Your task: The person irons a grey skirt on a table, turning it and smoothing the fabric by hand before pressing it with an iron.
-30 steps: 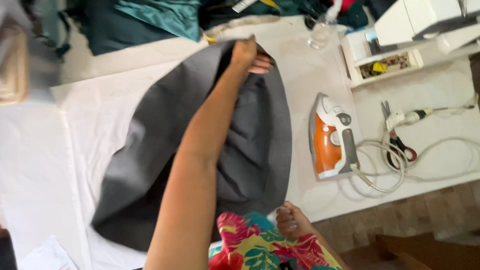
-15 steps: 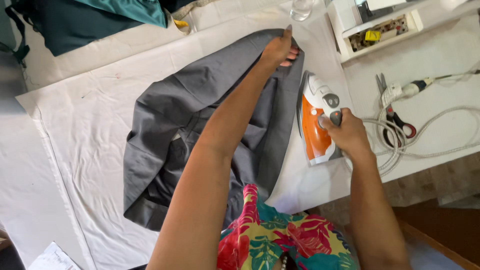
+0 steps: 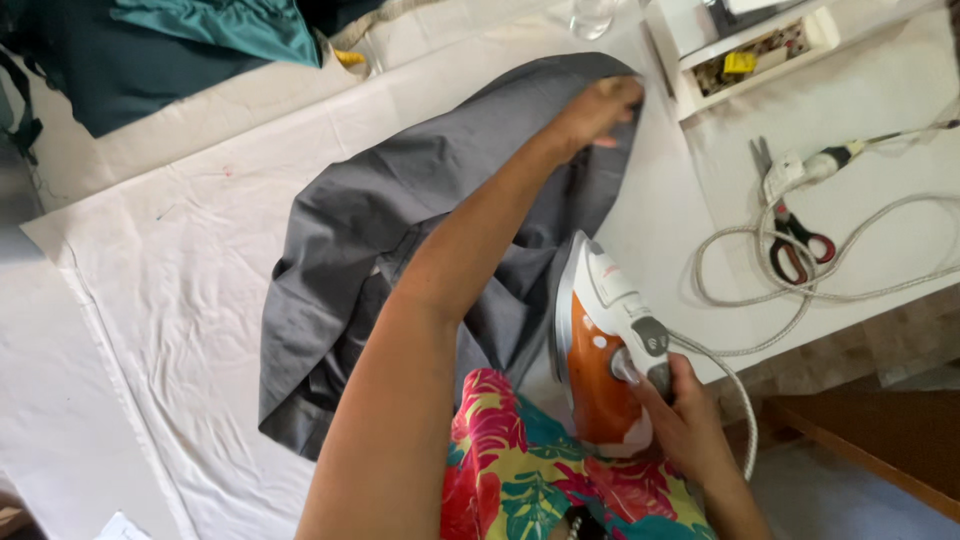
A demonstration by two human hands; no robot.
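Note:
A grey garment [image 3: 400,230] lies spread on a white cloth-covered table [image 3: 170,290]. My left hand [image 3: 600,105] reaches across and presses down on the garment's far end, fingers closed on the fabric. My right hand [image 3: 685,420] grips the handle of an orange and white clothes iron [image 3: 600,345]. The iron is lifted and tilted on its side near the garment's right edge, close to my body.
The iron's white cord [image 3: 800,260] loops over the table at the right, beside red-handled scissors [image 3: 790,240]. A white tray [image 3: 760,50] with small items sits at the back right. Teal and dark fabrics [image 3: 170,50] are piled at the back left.
My right hand has taken the iron and lifted it off the table toward me, tilting it. My left hand stays on the garment's far end.

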